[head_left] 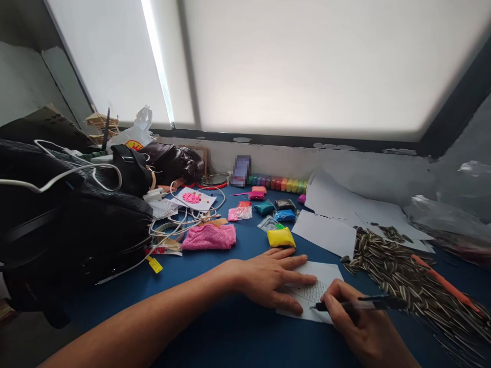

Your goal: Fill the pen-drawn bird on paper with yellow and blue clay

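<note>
A small white sheet of paper point(322, 270) lies on the blue tabletop, with a rounded, line-filled drawing in black on it. My left hand point(274, 278) is spread flat over the sheet's left part, fingers apart, hiding some of the drawing. In my right hand point(358, 319) is a black pen point(356, 304), its tip touching the paper near the lower edge of the drawing. Just beyond my left fingertips sits a yellow packet of clay point(281, 237).
Striped sunflower seeds point(399, 271) are heaped at the right with an orange stick point(448, 283) on them. White sheets point(326, 232) lie behind. Colored clay packets point(264, 207), a pink cloth point(209, 237), cables, a phone point(241, 171) and a black bag point(72, 220) occupy the back and left.
</note>
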`<state>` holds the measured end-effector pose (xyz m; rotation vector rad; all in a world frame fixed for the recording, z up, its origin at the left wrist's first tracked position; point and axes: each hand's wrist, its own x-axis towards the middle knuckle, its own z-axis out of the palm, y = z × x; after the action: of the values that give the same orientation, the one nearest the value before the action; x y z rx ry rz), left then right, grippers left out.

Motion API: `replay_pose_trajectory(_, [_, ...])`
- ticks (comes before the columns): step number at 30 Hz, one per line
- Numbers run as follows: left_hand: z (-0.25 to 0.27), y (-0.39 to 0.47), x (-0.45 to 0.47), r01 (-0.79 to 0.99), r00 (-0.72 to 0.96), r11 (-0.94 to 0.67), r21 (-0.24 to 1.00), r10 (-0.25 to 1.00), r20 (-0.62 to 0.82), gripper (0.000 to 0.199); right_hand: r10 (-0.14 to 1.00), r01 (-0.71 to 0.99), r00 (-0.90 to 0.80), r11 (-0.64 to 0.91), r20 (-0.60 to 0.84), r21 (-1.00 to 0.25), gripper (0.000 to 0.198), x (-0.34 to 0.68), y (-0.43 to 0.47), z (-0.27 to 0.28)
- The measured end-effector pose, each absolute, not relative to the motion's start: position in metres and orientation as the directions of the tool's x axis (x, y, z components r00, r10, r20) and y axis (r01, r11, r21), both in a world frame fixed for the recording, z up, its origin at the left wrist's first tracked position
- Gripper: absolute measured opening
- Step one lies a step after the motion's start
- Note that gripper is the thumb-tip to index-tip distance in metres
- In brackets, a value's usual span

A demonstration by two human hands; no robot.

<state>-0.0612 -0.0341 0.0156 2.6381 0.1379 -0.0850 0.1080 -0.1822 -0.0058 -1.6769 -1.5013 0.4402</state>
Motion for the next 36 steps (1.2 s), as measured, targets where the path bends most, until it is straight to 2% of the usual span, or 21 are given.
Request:
replay_pose_trajectory(21, [0.0166, -0.0346, -0.0617, 0.116, 0.993, -0.873, 0.474, 0.084, -0.089, 0.067, 0.953, 0.605, 0.199, 0.062, 0.227, -0.794, 0.037, 0.1106, -0.1819, -0.0069])
replay_pose_trajectory(36, [0.0167, -0.0351, -0.0614, 0.122, 0.992, -0.874, 0.471, 0.089, -0.091, 0.067, 0.944, 0.615, 0.242, 0.03, 0.225, -0.788, 0.037, 0.1095, -0.1792, -0.0052])
